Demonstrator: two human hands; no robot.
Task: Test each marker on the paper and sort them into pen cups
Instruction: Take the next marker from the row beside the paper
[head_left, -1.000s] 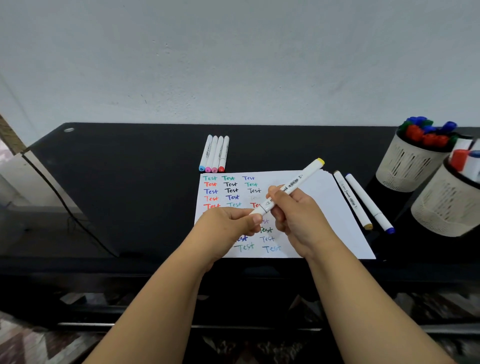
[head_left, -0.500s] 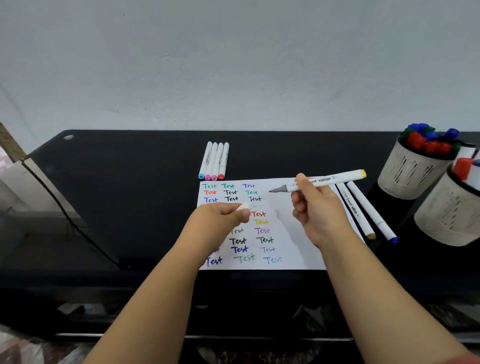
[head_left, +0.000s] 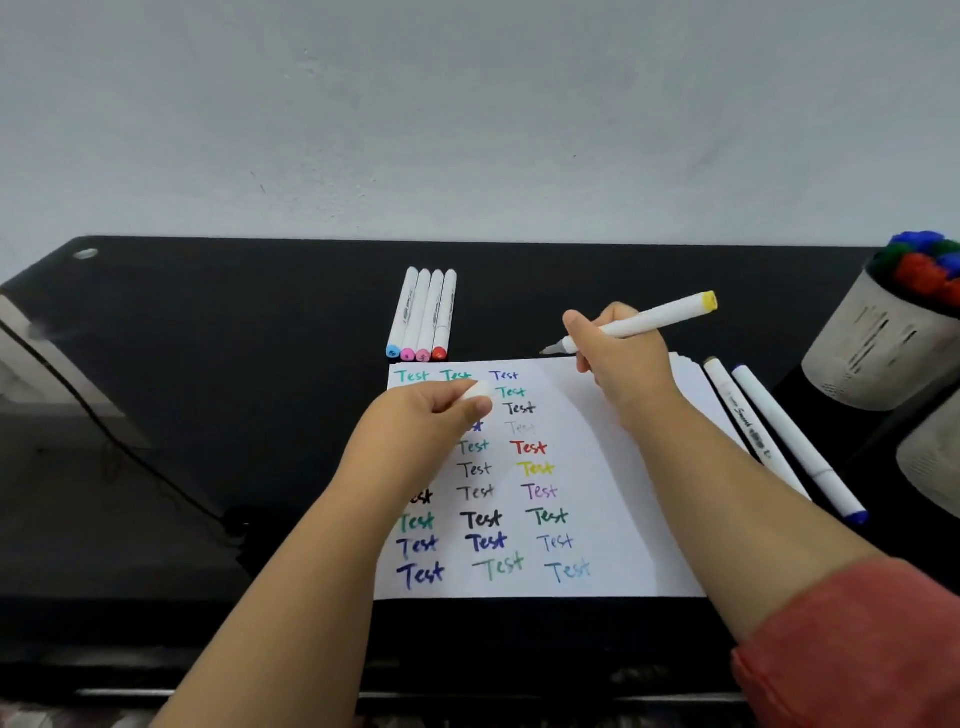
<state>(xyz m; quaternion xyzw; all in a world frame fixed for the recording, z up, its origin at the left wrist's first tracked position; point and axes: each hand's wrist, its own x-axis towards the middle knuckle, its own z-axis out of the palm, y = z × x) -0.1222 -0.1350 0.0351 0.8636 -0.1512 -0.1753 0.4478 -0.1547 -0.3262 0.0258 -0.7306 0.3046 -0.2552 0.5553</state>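
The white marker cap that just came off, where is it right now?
In the head view, the small white marker cap is pinched in the left hand, left of centre over the top rows of the white test paper.

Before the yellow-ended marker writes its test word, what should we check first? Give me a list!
1. Cap off the writing end: ok. The marker shows a bare tip, and the left hand pinches the white cap.
2. Firm hold on the marker: ok. The right hand has its fingers curled round the barrel.
3. Free space to write: ok. The right part of the paper is blank.
4. Tip on the paper: not ok. It sits near the top edge, over the black table.
5. Ink works: cannot tell, nothing written yet.
6. Pen cup in reach: ok. A pen cup stands at the right.
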